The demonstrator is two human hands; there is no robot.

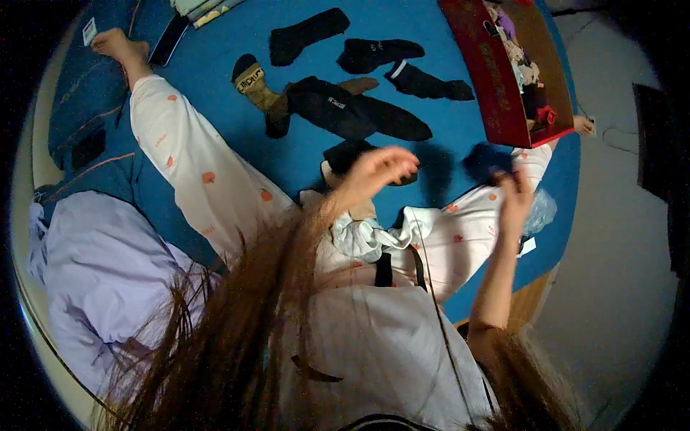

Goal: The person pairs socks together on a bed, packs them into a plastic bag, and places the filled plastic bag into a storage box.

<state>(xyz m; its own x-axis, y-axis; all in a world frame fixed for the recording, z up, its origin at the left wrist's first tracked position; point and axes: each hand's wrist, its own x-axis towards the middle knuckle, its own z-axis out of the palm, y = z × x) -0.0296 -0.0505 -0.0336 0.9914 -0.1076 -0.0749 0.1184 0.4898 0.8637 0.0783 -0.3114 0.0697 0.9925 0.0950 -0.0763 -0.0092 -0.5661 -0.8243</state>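
Note:
My left hand is over the near socks, fingers slightly curled and apart, holding nothing visible. Right beside it lies a black sock. My right hand is above my right thigh, its fingertips at a blurred dark blue sock. Farther off on the blue sheet are a brown and black sock, a large dark pair with a small label, and several other black socks. White and grey cloth is bunched in my lap.
A red box holding mixed small items stands at the upper right. My outstretched legs flank the socks. A lavender cloth lies at the left, a dark phone-like object at the upper left, and clear plastic by my right knee.

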